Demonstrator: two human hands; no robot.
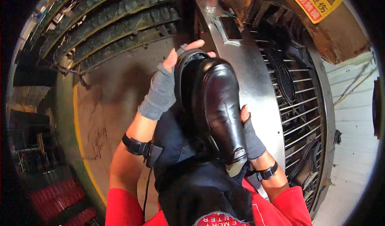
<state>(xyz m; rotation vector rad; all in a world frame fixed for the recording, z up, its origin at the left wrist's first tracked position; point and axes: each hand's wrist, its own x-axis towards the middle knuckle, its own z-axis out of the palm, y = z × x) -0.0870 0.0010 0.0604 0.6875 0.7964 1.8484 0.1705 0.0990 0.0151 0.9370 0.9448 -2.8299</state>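
Over my lap I hold a glossy black shoe upper (220,101), toe pointing away from me, with a pale block showing at its heel end. Its near right side rests against my right hand (252,138), in a grey fingerless glove, thumb along the edge; the other fingers are hidden beneath. Along the upper's left side runs a black shoe sole (179,75) with a raised rim, apart from the upper at the toe. My left hand (162,87), gloved the same way, is wrapped around the sole from outside, fingertips showing past its toe.
At my right a steel ledge (260,93) borders a rack of metal bars (300,118) carrying a black sole (282,73) and a dark shoe (306,166). A dark flat panel (231,28) and a clear bottle (211,1) lie farther up. Shelves of dark shoes (120,25) stand far left.
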